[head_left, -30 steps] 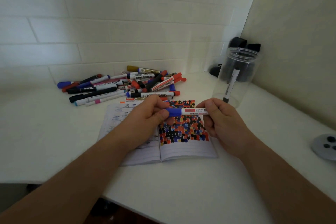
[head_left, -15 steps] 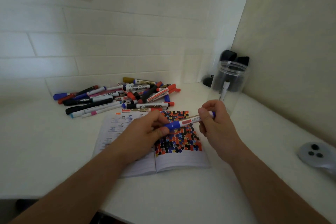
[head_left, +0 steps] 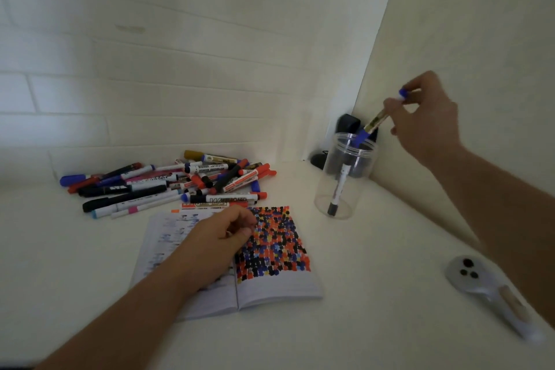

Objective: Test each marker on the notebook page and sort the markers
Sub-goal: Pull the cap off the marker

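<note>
My right hand (head_left: 426, 117) pinches a blue-capped marker (head_left: 374, 123) near its upper end, cap end down, with the cap at the rim of a clear plastic jar (head_left: 345, 177). One black-tipped marker (head_left: 339, 189) stands inside the jar. My left hand (head_left: 222, 237) rests on the open notebook (head_left: 270, 282), fingers loosely curled, holding nothing. The right page is covered with red, black, blue and yellow test blots. A pile of several markers (head_left: 168, 183) lies behind the notebook.
A white brick wall runs behind the pile, and a plain wall closes in the right side. Dark objects (head_left: 348, 123) sit in the corner behind the jar. A grey handled device (head_left: 480, 282) with three dark buttons lies at the right front of the white tabletop.
My left hand let go of the blue marker and dropped onto the notebook. My right hand carried the marker up and right to the jar's mouth, tilting it cap end down.
</note>
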`<control>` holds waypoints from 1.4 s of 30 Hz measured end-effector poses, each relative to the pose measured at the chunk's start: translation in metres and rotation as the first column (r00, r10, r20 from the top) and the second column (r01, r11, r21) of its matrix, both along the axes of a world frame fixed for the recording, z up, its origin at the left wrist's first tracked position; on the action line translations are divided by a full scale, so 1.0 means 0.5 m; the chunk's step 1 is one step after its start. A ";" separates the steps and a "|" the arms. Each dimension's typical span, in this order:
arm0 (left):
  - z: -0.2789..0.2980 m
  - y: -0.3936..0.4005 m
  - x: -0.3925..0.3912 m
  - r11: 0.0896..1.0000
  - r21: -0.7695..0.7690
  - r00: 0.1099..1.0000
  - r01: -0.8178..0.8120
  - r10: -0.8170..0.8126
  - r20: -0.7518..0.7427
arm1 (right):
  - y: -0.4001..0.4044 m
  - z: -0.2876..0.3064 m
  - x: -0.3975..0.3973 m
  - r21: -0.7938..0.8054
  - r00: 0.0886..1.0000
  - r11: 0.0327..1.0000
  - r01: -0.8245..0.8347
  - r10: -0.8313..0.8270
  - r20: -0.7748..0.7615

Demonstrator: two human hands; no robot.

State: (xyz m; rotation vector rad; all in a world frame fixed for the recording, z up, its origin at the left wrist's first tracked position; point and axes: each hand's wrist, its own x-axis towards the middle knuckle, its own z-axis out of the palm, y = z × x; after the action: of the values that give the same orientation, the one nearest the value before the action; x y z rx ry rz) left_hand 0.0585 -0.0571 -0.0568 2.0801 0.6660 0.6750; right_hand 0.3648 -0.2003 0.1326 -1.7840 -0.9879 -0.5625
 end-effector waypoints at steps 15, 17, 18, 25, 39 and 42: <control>0.003 -0.003 0.000 1.000 -0.014 1.000 0.009 -0.009 0.000 | 0.051 -0.104 0.005 -0.489 0.968 0.839 0.237 -0.165 0.187; 0.006 -0.004 0.000 1.000 0.001 1.000 0.014 -0.014 -0.005 | 0.059 -0.103 -0.033 -0.374 0.949 0.889 0.264 -0.170 0.266; 0.007 -0.005 0.001 1.000 0.009 1.000 0.016 -0.016 -0.008 | 0.068 -0.110 -0.060 -0.354 0.950 0.910 0.218 -0.115 0.289; 0.003 0.000 0.003 1.000 -0.006 1.000 0.021 -0.021 0.003 | 0.225 -0.286 -0.225 -0.725 0.926 0.639 -0.257 0.377 0.003; 0.009 0.006 0.005 0.977 -0.131 0.969 -0.170 0.190 0.156 | 0.193 -0.305 -0.184 -0.633 0.945 0.738 -0.234 0.325 0.028; 0.013 0.008 0.004 0.961 -0.245 0.949 -0.131 0.193 0.249 | 0.096 -0.295 -0.168 -0.578 0.922 0.725 -0.374 0.357 -0.148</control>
State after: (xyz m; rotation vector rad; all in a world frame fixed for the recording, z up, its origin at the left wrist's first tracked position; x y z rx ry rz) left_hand 0.0605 -0.0530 -0.0504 1.6968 0.7256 0.9146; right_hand 0.2807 -0.1521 -0.0149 -2.0401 -1.5817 0.0511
